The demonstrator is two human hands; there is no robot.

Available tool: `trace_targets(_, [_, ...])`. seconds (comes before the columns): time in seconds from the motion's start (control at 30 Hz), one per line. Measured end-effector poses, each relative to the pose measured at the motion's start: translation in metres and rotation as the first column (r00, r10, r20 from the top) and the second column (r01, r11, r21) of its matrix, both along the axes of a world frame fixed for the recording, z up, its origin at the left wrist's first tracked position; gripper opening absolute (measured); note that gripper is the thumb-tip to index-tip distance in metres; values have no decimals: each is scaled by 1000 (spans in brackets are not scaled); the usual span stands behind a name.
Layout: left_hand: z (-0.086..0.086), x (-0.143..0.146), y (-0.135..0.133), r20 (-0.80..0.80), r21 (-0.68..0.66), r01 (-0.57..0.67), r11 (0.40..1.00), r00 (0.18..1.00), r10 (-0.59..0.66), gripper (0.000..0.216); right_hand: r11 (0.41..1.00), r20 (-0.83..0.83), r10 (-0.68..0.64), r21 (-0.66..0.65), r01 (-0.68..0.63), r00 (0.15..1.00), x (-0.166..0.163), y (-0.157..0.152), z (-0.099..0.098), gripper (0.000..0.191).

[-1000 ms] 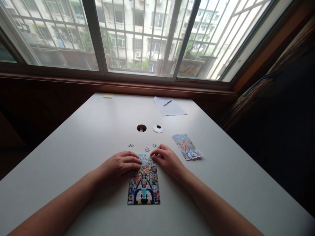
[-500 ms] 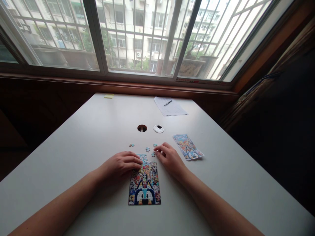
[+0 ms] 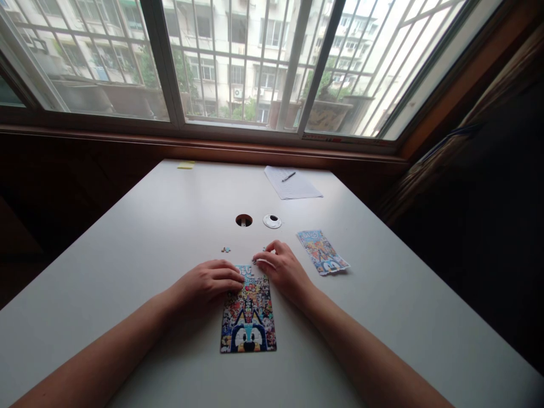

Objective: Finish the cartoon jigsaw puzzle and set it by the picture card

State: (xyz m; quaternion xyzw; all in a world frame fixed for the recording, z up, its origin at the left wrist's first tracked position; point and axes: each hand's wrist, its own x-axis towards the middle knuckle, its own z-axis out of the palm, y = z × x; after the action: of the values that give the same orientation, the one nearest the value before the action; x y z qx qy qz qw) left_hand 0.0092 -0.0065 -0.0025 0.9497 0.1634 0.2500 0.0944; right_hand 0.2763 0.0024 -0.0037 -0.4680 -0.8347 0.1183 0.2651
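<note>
A jigsaw puzzle (image 3: 249, 317) with a cartoon dog's face at its bottom lies on the white table, much of it joined together. My left hand (image 3: 215, 279) rests along its upper left edge, fingers stretched out and the tips on the picture. At the top right corner, my right hand (image 3: 283, 269) pinches a small puzzle piece (image 3: 254, 261), mostly covered by the fingertips. Beyond the puzzle lies a loose puzzle piece (image 3: 226, 249). Another bit of a piece peeks out behind my right fingers; the rest there is hidden.
A creased picture sheet (image 3: 323, 253) with the same design lies to the right. Farther back are a round cable hole (image 3: 243, 220), its cover (image 3: 272, 221), papers (image 3: 293, 190) with a pen (image 3: 288, 177), and yellow sticky notes (image 3: 186, 165). A barred window stands behind the table.
My right hand has moved left to the puzzle's top right corner, its fingertips now at a piece and covering the spot where loose pieces lay. My left hand stays in place.
</note>
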Motion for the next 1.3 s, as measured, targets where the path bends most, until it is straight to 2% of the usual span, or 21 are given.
trace_targets(0.33, [0, 0, 0, -23, 4, -3, 1000, 1000, 3, 24, 998, -12, 10, -65, -10, 1000, 2, 4, -2, 21])
trace_targets(0.7, [-3, -1, 2, -13, 4, 14, 1000, 1000, -14, 26, 959, -83, 1, -282, -24, 997, 3, 5, 10, 14])
trace_targets(1.13, [-2, 0, 0, 8, -8, 10, 1000, 1000, -10, 26, 935, -234, 7, -343, -90, 972, 11, 10, 9, 13])
trace_targets(1.3, [-2, 0, 0, -11, -10, 3, 1000, 1000, -3, 26, 921, -212, -13, -382, -71, 977, 10, 7, 11, 14])
